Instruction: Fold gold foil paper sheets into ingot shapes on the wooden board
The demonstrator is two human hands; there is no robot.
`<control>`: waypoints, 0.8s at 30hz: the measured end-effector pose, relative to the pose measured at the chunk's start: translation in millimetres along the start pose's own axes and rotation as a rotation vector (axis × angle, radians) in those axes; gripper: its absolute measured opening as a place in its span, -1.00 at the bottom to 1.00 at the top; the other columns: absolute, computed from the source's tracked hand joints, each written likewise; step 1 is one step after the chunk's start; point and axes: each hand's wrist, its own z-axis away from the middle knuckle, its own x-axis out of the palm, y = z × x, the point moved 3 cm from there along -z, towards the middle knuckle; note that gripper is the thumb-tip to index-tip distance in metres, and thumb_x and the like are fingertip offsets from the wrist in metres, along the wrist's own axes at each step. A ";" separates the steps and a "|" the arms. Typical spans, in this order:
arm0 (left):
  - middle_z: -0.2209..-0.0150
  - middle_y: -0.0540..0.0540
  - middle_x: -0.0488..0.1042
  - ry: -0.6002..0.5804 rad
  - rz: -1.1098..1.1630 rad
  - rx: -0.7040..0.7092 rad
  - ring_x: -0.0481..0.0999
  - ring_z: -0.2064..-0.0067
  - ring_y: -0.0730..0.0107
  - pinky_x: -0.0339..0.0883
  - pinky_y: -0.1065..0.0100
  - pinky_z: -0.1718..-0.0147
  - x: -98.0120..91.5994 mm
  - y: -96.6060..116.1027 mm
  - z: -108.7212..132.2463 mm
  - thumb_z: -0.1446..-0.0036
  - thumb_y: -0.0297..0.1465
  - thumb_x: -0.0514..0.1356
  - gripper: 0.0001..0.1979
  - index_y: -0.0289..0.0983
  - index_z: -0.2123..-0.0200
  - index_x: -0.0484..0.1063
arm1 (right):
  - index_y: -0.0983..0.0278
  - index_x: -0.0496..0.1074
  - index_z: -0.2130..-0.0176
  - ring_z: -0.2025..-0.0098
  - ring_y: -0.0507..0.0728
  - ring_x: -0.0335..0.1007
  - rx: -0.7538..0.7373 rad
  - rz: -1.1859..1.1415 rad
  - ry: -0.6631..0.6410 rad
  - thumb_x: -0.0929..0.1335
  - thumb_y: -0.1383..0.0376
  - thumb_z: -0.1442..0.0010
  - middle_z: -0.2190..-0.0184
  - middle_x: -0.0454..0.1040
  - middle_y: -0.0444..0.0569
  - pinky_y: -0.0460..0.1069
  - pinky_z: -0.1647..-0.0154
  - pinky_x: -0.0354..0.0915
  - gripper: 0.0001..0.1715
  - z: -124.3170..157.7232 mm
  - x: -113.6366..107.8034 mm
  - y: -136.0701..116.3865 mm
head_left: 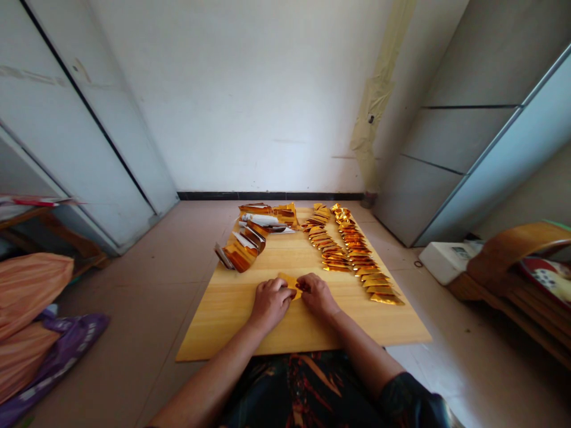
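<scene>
My left hand (270,303) and my right hand (317,295) meet on a light wooden board (303,333) lying on the floor. Between them they pinch a folded piece of gold foil paper (289,284), which hides part of it. Two long rows of folded gold foil pieces (352,249) run diagonally across the board to the right and far side. Curled stacks of gold and white-backed foil sheets (241,252) lie to the far left of my hands.
Pale cabinet doors (102,131) rise on the left and right (464,142), with a white wall beyond. Orange cloth (27,297) and a purple bag (66,351) lie at the left. A white box (448,261) and a curved wooden seat (513,267) stand at the right.
</scene>
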 end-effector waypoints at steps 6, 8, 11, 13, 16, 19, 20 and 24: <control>0.16 -0.04 0.46 -0.002 -0.065 0.110 0.36 0.06 0.26 0.08 0.08 0.00 -3.8 -6.5 -4.2 -0.16 -0.47 0.12 -0.76 -0.03 0.22 0.51 | 0.27 0.48 0.28 0.26 0.09 0.38 -0.094 0.050 -0.091 0.27 0.54 -0.01 0.33 0.51 -0.04 -0.06 0.21 0.25 -0.69 0.1 -6.5 -5.0; 0.11 -0.05 0.45 -0.003 -0.101 0.173 0.32 0.00 0.24 0.01 0.03 -0.05 -7.8 -10.7 -7.9 -0.17 -0.49 0.11 -0.74 -0.02 0.21 0.51 | 0.25 0.50 0.28 0.24 0.09 0.38 -0.129 0.086 -0.141 0.27 0.52 -0.07 0.33 0.53 -0.05 -0.06 0.17 0.23 -0.69 2.3 -9.0 -12.7; 0.09 -0.06 0.43 -0.030 -0.150 0.233 0.29 -0.02 0.22 0.07 0.09 0.02 -13.4 -15.7 -13.1 -0.19 -0.45 0.11 -0.76 -0.02 0.20 0.51 | 0.18 0.52 0.23 0.22 0.09 0.35 -0.129 0.182 -0.190 0.28 0.50 -0.10 0.33 0.53 -0.07 -0.05 0.17 0.19 -0.66 6.5 -13.0 -26.9; 0.17 -0.07 0.44 -0.070 -0.171 0.231 0.32 0.05 0.22 0.12 0.15 0.12 -15.4 -16.7 -14.6 -0.19 -0.43 0.10 -0.78 -0.05 0.20 0.51 | 0.14 0.52 0.23 0.17 0.11 0.33 -0.122 0.241 -0.216 0.29 0.47 -0.12 0.33 0.54 -0.09 -0.03 0.16 0.15 -0.68 8.7 -14.2 -34.6; 0.25 -0.09 0.45 -0.106 -0.178 0.216 0.33 0.12 0.24 0.13 0.20 0.19 -15.9 -14.0 -12.3 -0.19 -0.44 0.09 -0.80 -0.13 0.22 0.50 | 0.13 0.51 0.21 0.15 0.11 0.32 -0.160 0.275 -0.255 0.29 0.44 -0.14 0.32 0.53 -0.10 -0.02 0.13 0.13 -0.70 10.0 -11.8 -38.8; 0.23 -0.10 0.46 -0.106 -0.151 0.198 0.35 0.12 0.25 0.12 0.21 0.19 -15.2 -10.4 -7.1 -0.18 -0.43 0.10 -0.82 -0.19 0.21 0.48 | 0.19 0.49 0.20 0.20 0.08 0.35 -0.246 0.231 -0.266 0.28 0.46 -0.15 0.29 0.53 -0.09 -0.05 0.14 0.16 -0.71 9.0 -6.7 -34.7; 0.22 -0.09 0.47 -0.101 -0.142 0.190 0.35 0.12 0.26 0.12 0.22 0.19 -15.1 -9.7 -5.3 -0.18 -0.42 0.10 -0.83 -0.19 0.19 0.47 | 0.21 0.48 0.20 0.21 0.07 0.35 -0.274 0.206 -0.251 0.27 0.47 -0.16 0.26 0.52 -0.07 -0.06 0.15 0.16 -0.72 8.4 -5.7 -32.5; 0.20 -0.07 0.49 -0.075 -0.141 0.179 0.37 0.13 0.27 0.09 0.20 0.20 -17.1 -8.2 0.7 -0.20 -0.39 0.08 -0.81 -0.17 0.15 0.44 | 0.26 0.48 0.26 0.22 0.05 0.36 -0.364 0.143 -0.231 0.25 0.49 -0.20 0.26 0.52 -0.04 -0.08 0.14 0.18 -0.75 6.6 -3.8 -26.3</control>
